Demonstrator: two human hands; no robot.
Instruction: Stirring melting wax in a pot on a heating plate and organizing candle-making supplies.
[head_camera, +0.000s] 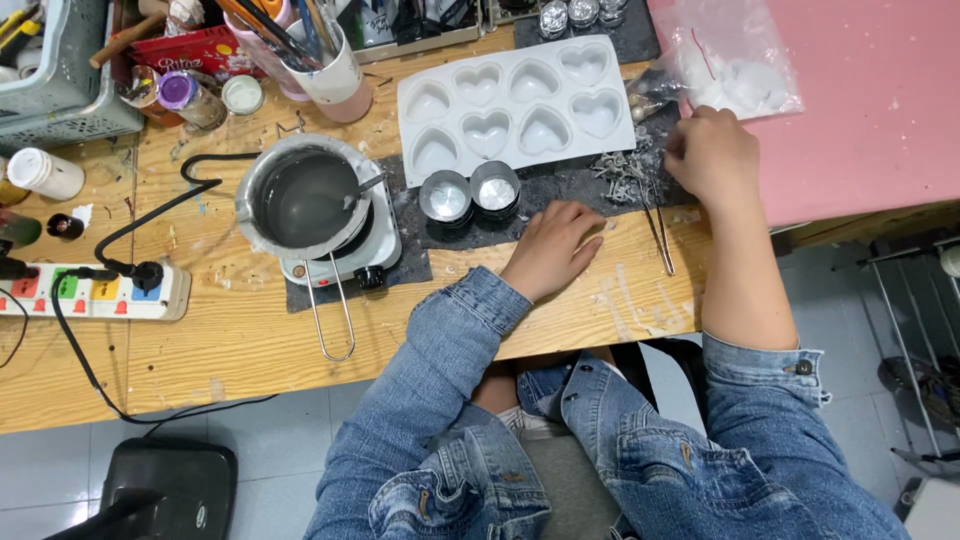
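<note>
My right hand reaches into the pile of small metal wick holders just right of the white heart mould; whether it pinches one I cannot tell. My left hand rests flat, fingers together, below the mould. Its hearts look empty. A clear bag of white pieces lies to the mould's right.

Wooden table, dark mat, white heart mould, hotplate, power strip, pink sheet
</note>
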